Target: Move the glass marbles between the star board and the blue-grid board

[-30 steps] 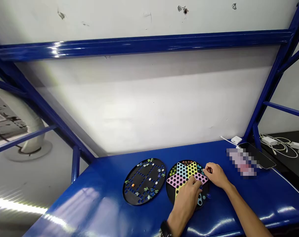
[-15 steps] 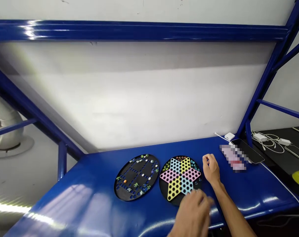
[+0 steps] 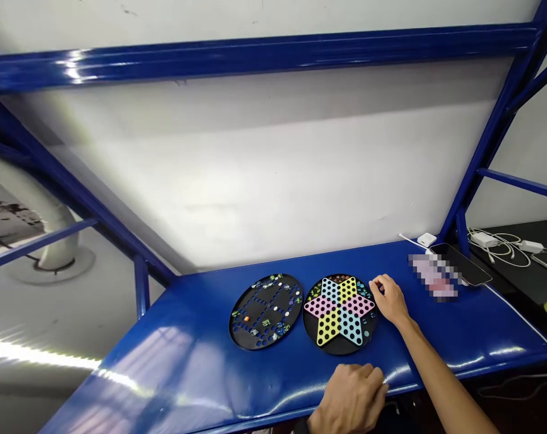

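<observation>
A blue steel frame (image 3: 273, 57) stands against a white wall (image 3: 255, 169), and below it runs a glossy blue worktop (image 3: 173, 355). Far left, beyond the worktop, a white duct (image 3: 56, 241) rises from the floor. On a dark shelf (image 3: 512, 265) off to the right lie white chargers (image 3: 490, 240) and tangled cables.

Two round black boards sit side by side mid-worktop, well clear of its near edge. The left one, a perforated board (image 3: 250, 337), has blue-lined holes, with glass marbles (image 3: 282, 295) scattered around its rim and an orange marble (image 3: 246, 318) near its left side. Just right of it, nearly touching, lies a Chinese checkers board (image 3: 334, 348) with a pastel star (image 3: 341, 310) in pink, yellow and blue; small marbles fill the black gaps between the points.

The right hand (image 3: 388, 299) sits just beside that board's right rim, its fingers loosely curled, and the grip may or may not hide something small. The left hand (image 3: 350, 398) lies half-curled at the worktop's near edge, well apart from both boards; nothing shows in it, though its palm is hidden.

Further right, a black smartphone (image 3: 463, 265) lies under a pixelated patch, beside a small white charger (image 3: 427, 240).
</observation>
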### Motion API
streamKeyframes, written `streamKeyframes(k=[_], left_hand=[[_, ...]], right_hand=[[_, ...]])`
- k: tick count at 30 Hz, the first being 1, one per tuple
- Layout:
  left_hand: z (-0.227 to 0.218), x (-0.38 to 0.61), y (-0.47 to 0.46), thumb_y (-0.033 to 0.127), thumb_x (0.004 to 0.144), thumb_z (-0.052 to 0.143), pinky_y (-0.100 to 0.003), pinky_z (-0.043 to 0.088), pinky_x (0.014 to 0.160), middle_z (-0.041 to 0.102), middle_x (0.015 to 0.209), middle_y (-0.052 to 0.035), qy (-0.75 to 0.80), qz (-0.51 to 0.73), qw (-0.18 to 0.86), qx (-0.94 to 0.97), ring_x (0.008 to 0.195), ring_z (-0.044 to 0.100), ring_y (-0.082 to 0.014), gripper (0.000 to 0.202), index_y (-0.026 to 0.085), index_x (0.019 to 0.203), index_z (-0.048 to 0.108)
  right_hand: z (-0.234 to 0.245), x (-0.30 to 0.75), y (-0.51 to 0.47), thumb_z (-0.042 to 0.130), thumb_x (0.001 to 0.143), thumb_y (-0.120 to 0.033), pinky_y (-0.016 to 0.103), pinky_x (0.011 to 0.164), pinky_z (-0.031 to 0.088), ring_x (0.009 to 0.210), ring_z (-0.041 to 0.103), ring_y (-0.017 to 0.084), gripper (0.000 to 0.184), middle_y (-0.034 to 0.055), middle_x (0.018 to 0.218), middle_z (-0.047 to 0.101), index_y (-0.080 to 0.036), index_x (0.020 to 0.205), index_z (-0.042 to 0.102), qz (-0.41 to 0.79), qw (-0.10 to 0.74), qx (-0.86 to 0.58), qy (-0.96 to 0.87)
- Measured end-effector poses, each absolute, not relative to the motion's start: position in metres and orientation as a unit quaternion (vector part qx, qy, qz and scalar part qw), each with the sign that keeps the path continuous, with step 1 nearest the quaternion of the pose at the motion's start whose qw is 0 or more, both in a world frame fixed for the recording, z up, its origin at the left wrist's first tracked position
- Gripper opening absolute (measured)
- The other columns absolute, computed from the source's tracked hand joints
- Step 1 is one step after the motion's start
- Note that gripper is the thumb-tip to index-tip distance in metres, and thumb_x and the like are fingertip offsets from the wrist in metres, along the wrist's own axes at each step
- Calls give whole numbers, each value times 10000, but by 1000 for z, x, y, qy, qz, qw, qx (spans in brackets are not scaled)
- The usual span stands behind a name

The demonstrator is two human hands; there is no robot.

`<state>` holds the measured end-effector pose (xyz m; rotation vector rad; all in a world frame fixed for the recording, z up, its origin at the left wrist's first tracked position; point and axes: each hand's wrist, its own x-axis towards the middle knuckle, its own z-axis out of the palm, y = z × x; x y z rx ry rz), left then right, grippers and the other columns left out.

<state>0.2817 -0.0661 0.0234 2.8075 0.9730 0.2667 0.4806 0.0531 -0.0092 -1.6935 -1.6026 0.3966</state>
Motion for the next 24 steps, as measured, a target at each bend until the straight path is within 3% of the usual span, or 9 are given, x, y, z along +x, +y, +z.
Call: streamKeyframes(k=[7, 10, 14, 18, 20, 24], left_hand=[[56, 317, 0, 302, 1034, 409, -278, 410, 591, 692, 881, 1, 416, 127, 83, 897, 714, 650, -139, 197, 228, 951, 571], [49, 331, 16, 309, 1036, 420, -274, 488, 695, 685, 1018, -17, 403, 124, 91, 902, 864, 669, -161, 175, 227, 1061, 574], [39, 328, 14, 299, 1018, 473, -303, 531, 798, 660, 1048, -23, 391, 140, 98, 904, 921, 647, -176, 132, 228, 1031, 584], [50, 283, 12, 269, 1005, 465, -305, 529, 804, 652, 988, -23, 445, 191, 114, 867, 894, 635, -176, 146, 235, 964, 600], [57, 241, 16, 283, 1012, 415, -305, 533, 807, 661, 1033, -38, 508, 209, 124, 826, 913, 643, -178, 197, 240, 1015, 607], [62, 147, 25, 360, 973, 426, -381, 505, 965, 662, 1169, -59, 620, 165, 117, 758, 1109, 637, -245, 274, 262, 1144, 616]], right_hand=[[-15, 482, 57, 433, 972, -459, 342, 775, 425, 797, 580, 206, 333, 28, 837, 651, -244, 754, 562, 154, 361, -660, -640], [-20, 483, 58, 426, 969, -482, 344, 768, 423, 789, 575, 211, 352, 30, 833, 657, -245, 748, 565, 155, 360, -660, -641], [-21, 482, 58, 414, 981, -481, 347, 770, 414, 823, 587, 223, 370, 32, 835, 664, -244, 740, 566, 143, 356, -654, -652], [-14, 480, 53, 415, 996, -463, 347, 768, 409, 842, 599, 224, 364, 29, 843, 664, -245, 752, 575, 146, 350, -653, -656], [-9, 477, 51, 423, 997, -462, 345, 765, 413, 841, 600, 221, 360, 30, 840, 657, -243, 749, 566, 151, 352, -647, -660], [-2, 471, 45, 446, 993, -432, 341, 764, 418, 843, 601, 214, 326, 26, 839, 642, -242, 746, 541, 158, 345, -635, -673]])
